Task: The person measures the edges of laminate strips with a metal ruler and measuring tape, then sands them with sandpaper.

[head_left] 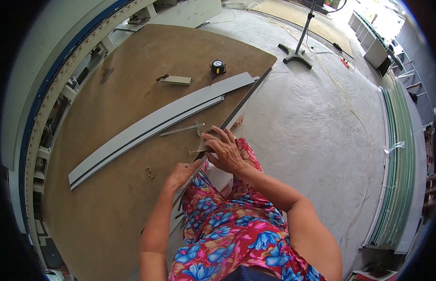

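My right hand (225, 151) presses flat on a small grey piece (204, 146) at the edge of the brown board table (110, 140), over a long dark strip (246, 96) that runs along that edge. My left hand (182, 172) grips the same strip lower down, fingers curled around it. Two long grey panels (152, 124) lie diagonally across the table just beyond my hands. A metal ruler (180, 130) lies between the panels and my right hand.
A black and yellow tape measure (218, 66) and a small grey offcut (175, 80) rest farther back on the table. A fan stand (297, 54) and cables are on the concrete floor. Stacked green-edged panels (396, 164) lie at the right.
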Available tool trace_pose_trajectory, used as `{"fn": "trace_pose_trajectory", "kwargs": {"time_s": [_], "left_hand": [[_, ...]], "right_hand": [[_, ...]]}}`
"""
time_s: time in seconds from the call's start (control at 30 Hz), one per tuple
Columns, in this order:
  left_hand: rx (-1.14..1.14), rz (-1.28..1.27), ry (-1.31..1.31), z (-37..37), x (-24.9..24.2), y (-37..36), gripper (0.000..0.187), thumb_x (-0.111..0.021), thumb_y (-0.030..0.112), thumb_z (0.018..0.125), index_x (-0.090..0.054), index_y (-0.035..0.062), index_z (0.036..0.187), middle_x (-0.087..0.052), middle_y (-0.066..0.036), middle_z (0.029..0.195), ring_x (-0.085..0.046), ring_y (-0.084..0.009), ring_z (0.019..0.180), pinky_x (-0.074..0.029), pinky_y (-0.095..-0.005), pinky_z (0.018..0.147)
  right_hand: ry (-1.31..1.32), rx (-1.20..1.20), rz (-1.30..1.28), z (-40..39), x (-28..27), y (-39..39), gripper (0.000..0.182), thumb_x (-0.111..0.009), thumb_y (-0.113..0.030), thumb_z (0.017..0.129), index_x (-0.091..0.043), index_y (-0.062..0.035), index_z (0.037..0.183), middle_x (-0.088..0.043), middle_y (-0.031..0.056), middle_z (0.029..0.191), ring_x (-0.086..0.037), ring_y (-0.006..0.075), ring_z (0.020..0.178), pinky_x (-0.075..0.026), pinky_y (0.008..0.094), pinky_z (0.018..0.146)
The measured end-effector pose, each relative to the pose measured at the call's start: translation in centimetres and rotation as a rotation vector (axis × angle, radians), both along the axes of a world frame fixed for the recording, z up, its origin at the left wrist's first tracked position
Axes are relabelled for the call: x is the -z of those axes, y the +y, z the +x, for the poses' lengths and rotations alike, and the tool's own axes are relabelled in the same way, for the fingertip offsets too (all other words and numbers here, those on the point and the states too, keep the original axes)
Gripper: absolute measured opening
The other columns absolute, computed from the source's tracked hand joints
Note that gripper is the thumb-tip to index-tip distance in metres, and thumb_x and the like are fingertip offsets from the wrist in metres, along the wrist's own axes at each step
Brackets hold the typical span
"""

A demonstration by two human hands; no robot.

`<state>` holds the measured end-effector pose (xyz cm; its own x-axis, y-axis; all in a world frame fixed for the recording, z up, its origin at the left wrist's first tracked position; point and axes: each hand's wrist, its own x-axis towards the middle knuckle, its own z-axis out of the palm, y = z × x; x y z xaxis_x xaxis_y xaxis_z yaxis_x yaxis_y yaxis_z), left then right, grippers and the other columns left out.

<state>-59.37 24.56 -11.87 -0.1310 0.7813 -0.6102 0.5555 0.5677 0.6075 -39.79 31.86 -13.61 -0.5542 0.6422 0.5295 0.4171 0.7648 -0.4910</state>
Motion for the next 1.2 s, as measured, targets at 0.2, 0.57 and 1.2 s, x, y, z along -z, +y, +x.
{"fn": "trace_pose_trajectory", "kwargs": {"time_s": [0.2,0.57,1.2], "left_hand": [[0.086,-0.077,0.103,1.5,-3.3,-0.1,0.057,-0.071,0.054,0.069,-0.067,-0.0013,0.083,-0.063,-0.009,0.077,-0.058,-0.0182,0.073,-0.046,-0.033,0.071],[0.068,-0.027,0.112,0.8,-1.7,-0.1,0.056,-0.073,0.046,0.069,-0.067,-0.004,0.094,-0.067,-0.017,0.086,-0.063,-0.0239,0.082,-0.048,-0.0344,0.076],[0.032,0.042,0.189,1.3,-1.4,-0.5,0.056,-0.074,0.045,0.068,-0.066,-0.0054,0.092,-0.066,-0.019,0.081,-0.064,-0.0262,0.077,-0.048,-0.0359,0.072]], "right_hand": [[-0.14,-0.042,0.081,1.7,-0.6,0.7,0.053,-0.066,-0.017,0.073,-0.052,-0.0179,0.123,-0.048,0.001,0.134,-0.033,0.0262,0.132,-0.021,0.0521,0.107],[-0.155,0.139,0.208,7.4,0.8,9.7,0.032,-0.06,-0.01,0.073,-0.063,-0.0126,0.104,-0.06,0.0063,0.116,-0.05,0.0277,0.117,-0.037,0.0406,0.101],[0.111,0.436,-0.418,4.7,-2.8,6.5,0.053,-0.07,-0.014,0.075,-0.051,-0.0093,0.124,-0.056,0.0162,0.117,-0.053,0.0343,0.108,-0.045,0.0392,0.089]]}}
